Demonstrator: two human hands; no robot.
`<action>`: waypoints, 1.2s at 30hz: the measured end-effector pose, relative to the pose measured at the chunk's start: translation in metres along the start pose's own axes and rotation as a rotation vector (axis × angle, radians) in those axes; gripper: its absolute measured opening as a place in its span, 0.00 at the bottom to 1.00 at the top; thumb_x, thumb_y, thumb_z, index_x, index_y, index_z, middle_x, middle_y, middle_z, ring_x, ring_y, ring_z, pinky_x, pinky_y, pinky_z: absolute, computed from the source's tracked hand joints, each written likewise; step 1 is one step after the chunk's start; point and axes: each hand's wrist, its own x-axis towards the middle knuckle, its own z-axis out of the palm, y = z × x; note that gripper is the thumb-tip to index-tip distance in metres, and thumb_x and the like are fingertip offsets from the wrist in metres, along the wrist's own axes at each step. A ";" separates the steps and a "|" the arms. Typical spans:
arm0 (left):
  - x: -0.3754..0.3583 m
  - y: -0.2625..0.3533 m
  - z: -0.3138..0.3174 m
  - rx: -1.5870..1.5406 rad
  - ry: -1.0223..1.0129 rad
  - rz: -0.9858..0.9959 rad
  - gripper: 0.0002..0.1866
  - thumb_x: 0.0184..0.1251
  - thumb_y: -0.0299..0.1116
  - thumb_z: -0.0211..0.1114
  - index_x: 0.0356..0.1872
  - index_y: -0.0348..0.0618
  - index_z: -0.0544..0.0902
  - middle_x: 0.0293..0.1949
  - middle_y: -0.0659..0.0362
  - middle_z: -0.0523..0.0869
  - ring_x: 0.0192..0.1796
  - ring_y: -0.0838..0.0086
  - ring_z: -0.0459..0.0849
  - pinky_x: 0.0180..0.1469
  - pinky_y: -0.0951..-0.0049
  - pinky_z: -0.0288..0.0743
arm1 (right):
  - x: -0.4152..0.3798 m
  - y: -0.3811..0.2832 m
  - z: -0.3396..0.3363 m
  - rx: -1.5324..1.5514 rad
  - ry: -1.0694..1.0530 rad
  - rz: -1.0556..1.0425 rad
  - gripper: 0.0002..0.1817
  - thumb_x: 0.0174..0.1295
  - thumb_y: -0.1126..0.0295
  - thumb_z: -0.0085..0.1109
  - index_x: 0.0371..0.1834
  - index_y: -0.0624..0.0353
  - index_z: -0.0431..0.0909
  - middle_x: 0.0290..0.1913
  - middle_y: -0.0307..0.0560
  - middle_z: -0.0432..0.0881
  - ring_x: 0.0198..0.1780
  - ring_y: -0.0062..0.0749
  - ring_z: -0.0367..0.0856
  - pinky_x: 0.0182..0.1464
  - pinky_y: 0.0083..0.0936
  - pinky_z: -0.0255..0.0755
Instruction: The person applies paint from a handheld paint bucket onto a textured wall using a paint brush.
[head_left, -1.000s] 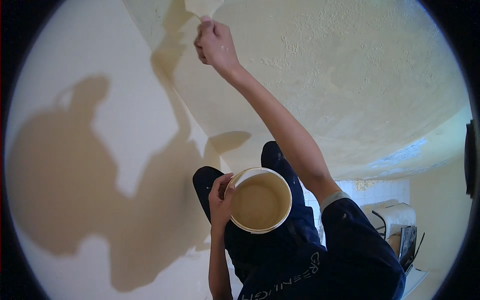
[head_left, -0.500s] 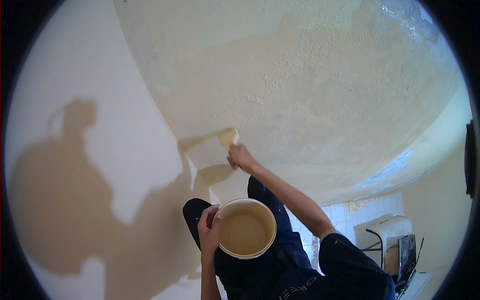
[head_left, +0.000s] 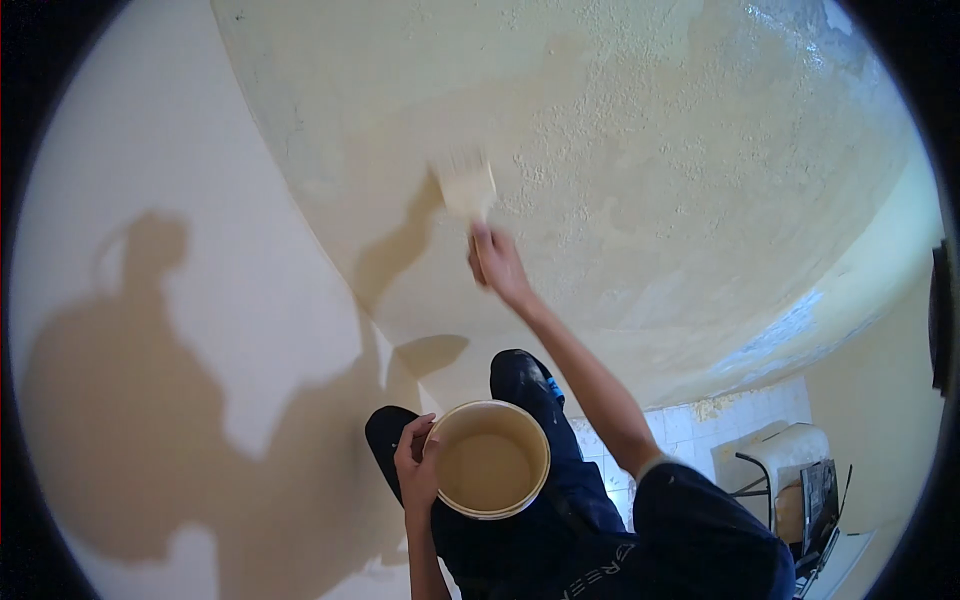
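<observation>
A wide, pale paintbrush (head_left: 467, 188) is gripped by its handle in my right hand (head_left: 499, 266), its bristles up against the wall (head_left: 620, 230) and slightly blurred. Fingers of my left hand (head_left: 417, 463) hook over the near-left rim of a round bucket (head_left: 545, 465), thumb on the inside. Beige paint (head_left: 487, 472) fills the lower part of the bucket, which rests over my lap between my knees. The wall has rough, blistered patches to the right of the brush and a smoother beige area around it.
A smooth white wall (head_left: 180, 120) meets the painted one at a corner on the left, carrying my shadow. Behind me at lower right, a white chair (head_left: 795, 450) with dark items stands on a tiled floor (head_left: 690, 430). A dark object (head_left: 940, 320) hangs at the far right.
My right hand has moved the paintbrush upward along the wall, turning its bristles from pointing left to pointing up. My left hand and the bucket stay nearly in place.
</observation>
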 end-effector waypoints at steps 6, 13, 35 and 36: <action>0.004 0.001 0.001 0.007 0.017 -0.021 0.13 0.68 0.27 0.58 0.52 0.37 0.78 0.44 0.56 0.84 0.47 0.74 0.82 0.52 0.74 0.74 | -0.092 0.069 -0.032 0.435 0.086 0.809 0.20 0.73 0.55 0.39 0.22 0.52 0.61 0.13 0.33 0.58 0.11 0.16 0.54 0.11 0.20 0.48; 0.004 0.006 0.012 -0.019 -0.046 -0.014 0.14 0.69 0.28 0.59 0.53 0.37 0.77 0.44 0.56 0.83 0.46 0.75 0.81 0.52 0.74 0.74 | 0.008 -0.115 -0.020 0.337 -0.024 0.355 0.15 0.71 0.64 0.41 0.25 0.57 0.65 0.18 0.33 0.62 0.15 0.14 0.57 0.13 0.17 0.49; 0.001 0.009 0.009 0.011 -0.037 -0.015 0.14 0.67 0.27 0.59 0.53 0.37 0.77 0.45 0.55 0.83 0.47 0.73 0.82 0.53 0.73 0.74 | 0.009 -0.081 -0.027 0.045 0.138 0.015 0.23 0.76 0.51 0.35 0.24 0.54 0.60 0.15 0.30 0.56 0.11 0.14 0.53 0.11 0.17 0.46; 0.002 0.007 0.009 0.008 -0.039 -0.004 0.14 0.67 0.27 0.59 0.53 0.37 0.77 0.45 0.55 0.83 0.47 0.73 0.82 0.53 0.73 0.74 | 0.001 -0.069 -0.026 0.004 0.137 0.038 0.23 0.76 0.51 0.35 0.24 0.53 0.60 0.15 0.30 0.55 0.11 0.14 0.52 0.11 0.17 0.46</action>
